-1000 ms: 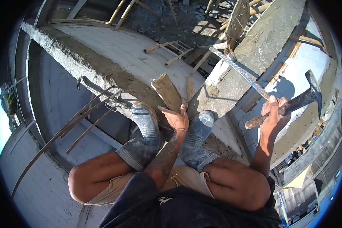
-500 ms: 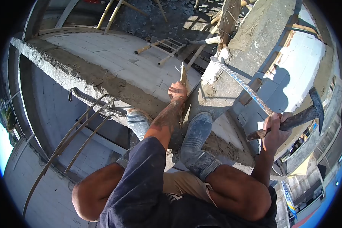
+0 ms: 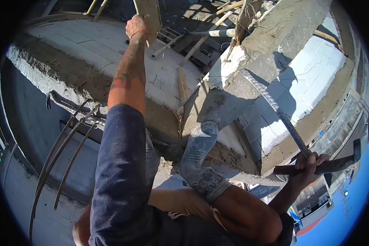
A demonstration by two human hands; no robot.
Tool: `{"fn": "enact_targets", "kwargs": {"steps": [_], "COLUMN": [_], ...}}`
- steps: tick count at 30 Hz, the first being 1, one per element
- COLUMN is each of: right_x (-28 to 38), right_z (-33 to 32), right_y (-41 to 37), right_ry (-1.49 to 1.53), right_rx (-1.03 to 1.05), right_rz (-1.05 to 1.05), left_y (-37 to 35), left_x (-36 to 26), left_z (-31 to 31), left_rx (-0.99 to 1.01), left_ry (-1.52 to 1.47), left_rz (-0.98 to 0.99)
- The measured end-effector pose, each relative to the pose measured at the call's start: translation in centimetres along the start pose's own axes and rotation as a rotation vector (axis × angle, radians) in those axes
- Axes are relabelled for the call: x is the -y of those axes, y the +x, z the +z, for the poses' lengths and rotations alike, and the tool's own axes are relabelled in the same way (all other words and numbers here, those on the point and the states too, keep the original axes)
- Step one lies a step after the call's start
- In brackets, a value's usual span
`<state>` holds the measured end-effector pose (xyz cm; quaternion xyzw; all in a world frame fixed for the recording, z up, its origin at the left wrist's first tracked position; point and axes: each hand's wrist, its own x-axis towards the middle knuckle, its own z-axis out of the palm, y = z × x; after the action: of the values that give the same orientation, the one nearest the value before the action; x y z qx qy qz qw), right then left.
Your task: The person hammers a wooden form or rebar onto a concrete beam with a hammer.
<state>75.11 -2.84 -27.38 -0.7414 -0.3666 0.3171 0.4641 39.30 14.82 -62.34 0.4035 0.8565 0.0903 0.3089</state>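
Observation:
My left hand (image 3: 137, 28) is stretched out at the upper left, its fingers closed around the edge of a wooden board (image 3: 153, 16) with a ragged lower end. The top of that board runs out of view. At the lower right, my right hand (image 3: 309, 166) grips the handle of a dark, worn hammer (image 3: 336, 165) together with the end of a ribbed steel bar (image 3: 274, 106). The bar slants up and left to the concrete beam (image 3: 229, 104). A splintered strip of wood (image 3: 183, 88) stands at the wall corner between my hands.
My dusty boot (image 3: 199, 145) rests at the corner; the other is mostly hidden by my sleeve. Bent reinforcing bars (image 3: 65, 156) stick out at left. Bamboo poles (image 3: 213, 33) and a bamboo ladder (image 3: 168, 43) lie below, beyond the block wall (image 3: 98, 45). A drop with sky shows at right.
My left hand has moved up and left from the corner wood, now holding a board out over the wall. My right hand has shifted lower and slightly right with hammer and bar. The view has tilted.

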Motion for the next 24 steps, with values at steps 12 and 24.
{"fn": "enact_targets", "kwargs": {"steps": [12, 24], "right_x": [2.7, 7.2], "right_z": [0.0, 5.2], "right_y": [0.8, 3.0], "right_ry": [-0.234, -0.591], "right_rx": [0.016, 0.261], "right_rz": [-0.114, -0.153], "left_y": [-16.1, -21.6], "left_x": [-3.8, -7.7], "left_z": [5.0, 5.0], "left_rx": [0.298, 0.561], "left_ry": [-0.030, -0.412], "left_rz": [0.469, 0.446]}}
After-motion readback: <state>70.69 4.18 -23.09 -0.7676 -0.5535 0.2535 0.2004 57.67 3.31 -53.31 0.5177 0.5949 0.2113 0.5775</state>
